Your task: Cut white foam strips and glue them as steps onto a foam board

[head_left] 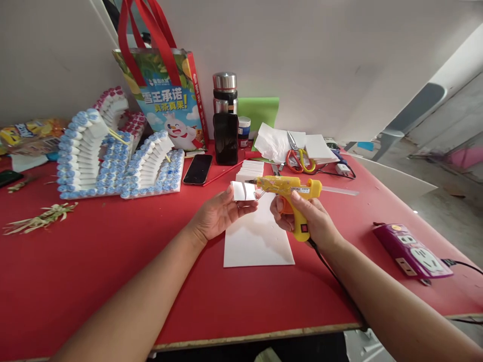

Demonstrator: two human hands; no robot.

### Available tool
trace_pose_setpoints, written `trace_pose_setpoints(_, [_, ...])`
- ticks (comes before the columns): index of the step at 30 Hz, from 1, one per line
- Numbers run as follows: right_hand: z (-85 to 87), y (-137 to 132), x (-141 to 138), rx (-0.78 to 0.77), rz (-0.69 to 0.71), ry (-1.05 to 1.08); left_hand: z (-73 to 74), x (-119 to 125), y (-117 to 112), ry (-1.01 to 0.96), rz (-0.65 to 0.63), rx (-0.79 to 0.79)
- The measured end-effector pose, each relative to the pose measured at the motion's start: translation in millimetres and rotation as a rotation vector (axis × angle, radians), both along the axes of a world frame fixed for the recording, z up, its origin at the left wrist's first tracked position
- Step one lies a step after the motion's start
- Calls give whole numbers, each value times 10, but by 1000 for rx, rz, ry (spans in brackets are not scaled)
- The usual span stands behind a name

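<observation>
My left hand (217, 213) pinches a small white paper piece (238, 191) by its edge, above the table's middle. Wrapped round the handle of a yellow hot glue gun (281, 185) is my right hand (307, 216), with a finger at the orange trigger. The gun's nozzle is over the paper piece; whether it touches cannot be made out. A clear glue stick (341, 191) sticks out of the gun's back. Below both hands lies a white sheet (256, 254), and just behind them a stack of small white paper pieces (251, 168).
Folded-paper models with blue tips (85, 176) stand at the left, near a shopping bag (166, 100). Phones (198, 169), a steel flask (225, 83) and scissors (293, 156) are at the back. A purple power strip (411, 251) lies right; the gun's black cord (335, 281) runs off the front edge.
</observation>
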State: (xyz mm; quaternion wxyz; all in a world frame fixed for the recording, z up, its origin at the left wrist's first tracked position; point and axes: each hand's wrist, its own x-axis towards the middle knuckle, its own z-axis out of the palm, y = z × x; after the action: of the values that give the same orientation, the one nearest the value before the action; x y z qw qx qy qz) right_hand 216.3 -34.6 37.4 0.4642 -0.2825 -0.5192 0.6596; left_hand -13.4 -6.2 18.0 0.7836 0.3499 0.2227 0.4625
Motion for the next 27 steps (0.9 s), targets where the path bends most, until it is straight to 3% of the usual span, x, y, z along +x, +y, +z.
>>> trace_pose_setpoints(27, [-35, -39, -20, 76, 2, -56, -103, 6, 45, 22, -61, 151])
